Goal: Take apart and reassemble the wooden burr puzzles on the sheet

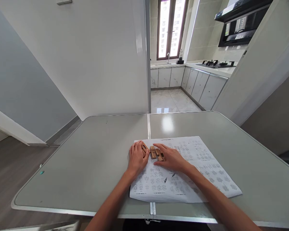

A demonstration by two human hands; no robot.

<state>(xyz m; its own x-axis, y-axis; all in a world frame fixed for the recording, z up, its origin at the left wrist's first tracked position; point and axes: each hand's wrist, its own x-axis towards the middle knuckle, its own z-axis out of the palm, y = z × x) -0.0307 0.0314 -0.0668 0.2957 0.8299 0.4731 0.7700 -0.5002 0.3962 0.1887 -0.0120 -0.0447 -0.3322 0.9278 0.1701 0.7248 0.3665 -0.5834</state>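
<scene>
The handling looks to be under way rather than finished: the wooden pieces lie on the printed sheet (pixel 156 189) and in the person's grasp, but they do not form one single body, so by judgement whatever joining or sorting they need is left undone. The left hand (pixel 136 157) is closed around a left wooden piece (pixel 144 148), thumb on one side and fingers over the other, at the sheet's far left edge. The right hand (pixel 170 157) arches over the right wooden pieces (pixel 159 155), with thumb and forefinger spread apart; whether it grips them or only rests against them cannot be told. Between the two hands a middle wooden piece (pixel 153 152) sits on the sheet, just beside the right-hand group, with no finger clearly on it. Counted, there are two hands, one sheet and at least three wooden pieces; the fingers cover part of the set, so the full number cannot be given. The sheet bears two bold dark marks (pixel 165 180) near its middle and many small printed drawings, too fine to count. It lies on one bench (pixel 98 154), whose left edge carries one small green object (pixel 41 172).
</scene>
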